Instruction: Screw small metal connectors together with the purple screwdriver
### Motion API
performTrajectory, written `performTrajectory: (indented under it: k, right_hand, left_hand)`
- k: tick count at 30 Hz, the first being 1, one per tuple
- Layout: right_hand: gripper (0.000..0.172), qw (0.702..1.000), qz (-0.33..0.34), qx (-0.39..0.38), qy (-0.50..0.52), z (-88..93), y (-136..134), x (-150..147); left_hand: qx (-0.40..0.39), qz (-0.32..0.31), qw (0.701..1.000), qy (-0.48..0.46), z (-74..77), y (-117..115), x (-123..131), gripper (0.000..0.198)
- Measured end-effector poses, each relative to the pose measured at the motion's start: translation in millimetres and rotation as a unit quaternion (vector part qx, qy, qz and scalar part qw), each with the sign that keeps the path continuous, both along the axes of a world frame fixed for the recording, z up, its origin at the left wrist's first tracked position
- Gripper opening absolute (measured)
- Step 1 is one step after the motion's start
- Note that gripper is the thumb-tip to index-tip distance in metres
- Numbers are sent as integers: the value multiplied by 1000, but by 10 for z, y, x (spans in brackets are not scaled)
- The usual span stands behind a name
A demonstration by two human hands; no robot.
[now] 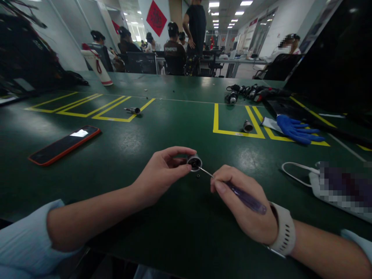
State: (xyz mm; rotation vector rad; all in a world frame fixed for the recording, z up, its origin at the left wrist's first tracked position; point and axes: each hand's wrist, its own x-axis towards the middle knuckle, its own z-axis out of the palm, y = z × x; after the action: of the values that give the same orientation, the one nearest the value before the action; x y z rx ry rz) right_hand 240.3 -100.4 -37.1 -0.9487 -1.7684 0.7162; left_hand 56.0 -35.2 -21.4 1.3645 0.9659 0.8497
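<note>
My left hand (162, 170) pinches a small round metal part (194, 161) between thumb and fingers, just above the green table (174, 116). My right hand (244, 201) grips a thin screwdriver with a purple handle (247, 199). Its metal tip reaches into the open face of the round part. A tiny dark screw (198, 176) lies on the table under the part. A white watch band sits on my right wrist.
A phone in a red case (64, 144) lies at the left. A metal cylinder (133, 110), a metal ring part (248, 126), a blue glove (296, 130), black tools (252, 93) and a white cable (296, 170) lie around. People sit at the far tables.
</note>
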Motion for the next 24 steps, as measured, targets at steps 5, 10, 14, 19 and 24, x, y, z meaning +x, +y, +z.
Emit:
performTrajectory:
  k: [5, 10, 14, 19, 24]
  right_hand:
    - [14, 998, 13, 31, -58, -17, -22, -21]
    - [12, 995, 29, 51, -82, -11, -42, -53]
    - [13, 994, 29, 57, -86, -3, -49, -62]
    - [11, 993, 32, 70, -90, 4, -58, -64]
    - [12, 993, 25, 67, -96, 10, -46, -82]
  left_hand:
    - [-5, 11, 1000, 2, 7, -29, 21, 29]
    - [10, 32, 999, 9, -10, -35, 51, 26]
    - [5, 43, 999, 16, 4, -43, 75, 26]
    - [-18, 53, 998, 18, 57, -68, 102, 25]
    - [-35, 51, 998, 13, 76, -74, 125, 24]
